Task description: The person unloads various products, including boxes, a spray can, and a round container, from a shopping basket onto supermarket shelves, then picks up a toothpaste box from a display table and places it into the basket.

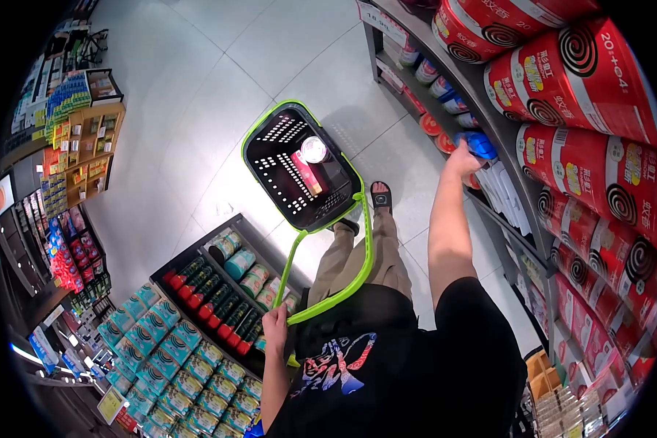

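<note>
My left hand (276, 325) is closed around the long green handle (367, 252) of a black shopping basket. The basket (252, 146) has a bright green rim and hangs tilted in front of my legs. Inside it lie a round container with a whitish top (314, 150) and a pink-red box (306, 174). My right arm reaches out to the shelf on the right. There my right hand (460, 162) grips a shiny blue item (479, 144), whose kind I cannot make out. Its fingertips are partly hidden. White flat packs (504, 196) stand just below that hand.
Large red mosquito-coil tubs (598, 168) line the right shelf (500, 109), with cans (439, 87) on a lower level. A display of teal packs (153, 343) and red-capped bottles (215, 310) stands at lower left. Pale tile floor (190, 87) extends ahead; a wooden rack (95, 146) stands at far left.
</note>
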`<state>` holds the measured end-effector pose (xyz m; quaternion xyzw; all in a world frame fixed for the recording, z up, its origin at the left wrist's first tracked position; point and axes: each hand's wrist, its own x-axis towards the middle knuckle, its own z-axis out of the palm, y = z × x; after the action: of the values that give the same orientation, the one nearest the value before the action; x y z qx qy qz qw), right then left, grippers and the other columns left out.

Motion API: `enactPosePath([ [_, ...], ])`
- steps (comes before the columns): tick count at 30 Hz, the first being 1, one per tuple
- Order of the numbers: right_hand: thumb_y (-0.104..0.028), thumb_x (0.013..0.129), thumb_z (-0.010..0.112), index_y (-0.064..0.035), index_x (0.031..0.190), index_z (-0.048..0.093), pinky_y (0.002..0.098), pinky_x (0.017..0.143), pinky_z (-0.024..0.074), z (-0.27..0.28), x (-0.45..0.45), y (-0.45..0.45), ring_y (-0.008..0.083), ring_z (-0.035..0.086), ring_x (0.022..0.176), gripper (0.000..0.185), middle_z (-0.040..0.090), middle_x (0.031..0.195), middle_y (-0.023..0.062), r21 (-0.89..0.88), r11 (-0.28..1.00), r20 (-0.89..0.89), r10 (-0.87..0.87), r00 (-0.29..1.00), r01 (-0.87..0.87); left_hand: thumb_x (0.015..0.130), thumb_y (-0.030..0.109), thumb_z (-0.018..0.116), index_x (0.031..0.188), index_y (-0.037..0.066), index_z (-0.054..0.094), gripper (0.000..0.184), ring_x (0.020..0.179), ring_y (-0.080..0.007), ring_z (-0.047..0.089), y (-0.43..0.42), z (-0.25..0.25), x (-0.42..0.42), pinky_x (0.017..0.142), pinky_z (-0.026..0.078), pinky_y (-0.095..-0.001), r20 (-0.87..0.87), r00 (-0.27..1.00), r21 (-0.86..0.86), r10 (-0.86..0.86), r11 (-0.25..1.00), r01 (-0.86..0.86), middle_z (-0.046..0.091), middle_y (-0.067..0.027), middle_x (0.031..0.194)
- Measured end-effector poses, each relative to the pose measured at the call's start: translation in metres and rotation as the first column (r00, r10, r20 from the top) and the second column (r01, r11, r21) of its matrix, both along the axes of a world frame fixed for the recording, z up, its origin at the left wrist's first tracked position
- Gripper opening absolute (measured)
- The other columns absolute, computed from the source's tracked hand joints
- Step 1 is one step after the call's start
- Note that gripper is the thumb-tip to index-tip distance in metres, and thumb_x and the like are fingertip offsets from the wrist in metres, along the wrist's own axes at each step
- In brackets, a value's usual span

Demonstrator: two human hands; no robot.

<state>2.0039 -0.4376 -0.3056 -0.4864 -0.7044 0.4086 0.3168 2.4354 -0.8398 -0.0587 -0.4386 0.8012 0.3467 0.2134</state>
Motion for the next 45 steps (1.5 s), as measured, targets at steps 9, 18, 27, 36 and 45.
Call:
enactPosePath([
  [9,-0.016,0.079,0.075,-0.0063,0.118,0.059,0.0492,0.085,0.0504,-0.021,-0.05,0.021,0.0311,0.066,0.097,0.043,0.065,0.114,0.0135,-0.412,0.904,-0.57,-0.354,0.742,0.115,0.096,0.033,0.056,0.065,-0.004,0.056,0.048,0.053,-0.0132,0.044,0.0,0.002,-0.008,0.053,0.038,-0.0342,0.026,0.999,0.02,0.021,1.0,-0.021,0.044,-0.0066,0.052],
  [18,-0.008,0.081,0.067,-0.006,0.12,0.057,0.0445,0.089,0.0512,-0.034,-0.051,0.03,0.0269,0.062,0.107,0.04,0.063,0.121,0.0107,-0.631,0.768,-0.678,-0.476,0.561,-0.111,0.096,0.035,0.056,0.063,-0.002,0.054,0.049,0.054,-0.0126,0.042,-0.005,-0.008,0.001,0.053,0.036,-0.0336,-0.002,0.998,0.053,0.056,0.997,-0.056,0.043,-0.0051,0.053],
  [27,-0.003,0.076,0.075,0.0038,0.117,0.059,0.0427,0.086,0.055,-0.045,-0.039,0.031,0.0279,0.066,0.101,0.045,0.067,0.115,0.0154,-0.504,0.841,-0.114,-0.289,0.95,0.196,0.096,0.034,0.057,0.062,-0.002,0.053,0.049,0.053,-0.0113,0.042,0.0,-0.01,-0.002,0.051,0.034,-0.0321,-0.029,0.994,0.088,0.107,0.991,-0.105,0.044,-0.0027,0.052],
  [36,-0.004,0.075,0.079,0.0014,0.119,0.057,0.0486,0.079,0.0548,-0.1,-0.028,0.05,0.0279,0.064,0.1,0.05,0.063,0.121,0.0124,-0.555,0.83,-0.108,-0.145,0.984,0.061,0.095,0.025,0.058,0.061,-0.002,0.053,0.044,0.051,-0.0124,0.044,0.013,-0.018,0.003,0.051,0.036,-0.0328,-0.002,0.996,0.123,0.091,0.988,-0.09,0.044,-0.0042,0.052],
  [45,-0.015,0.078,0.081,-0.0114,0.134,0.053,0.0689,0.071,0.0457,-0.057,-0.022,0.039,0.0345,0.062,0.105,0.063,0.061,0.127,0.0104,-0.614,0.786,-0.047,-0.125,0.991,0.07,0.094,0.02,0.056,0.06,-0.003,0.052,0.041,0.048,-0.0243,0.049,0.027,-0.017,-0.009,0.051,0.037,-0.0365,0.001,0.995,0.126,-0.097,0.987,0.096,0.046,-0.0135,0.052],
])
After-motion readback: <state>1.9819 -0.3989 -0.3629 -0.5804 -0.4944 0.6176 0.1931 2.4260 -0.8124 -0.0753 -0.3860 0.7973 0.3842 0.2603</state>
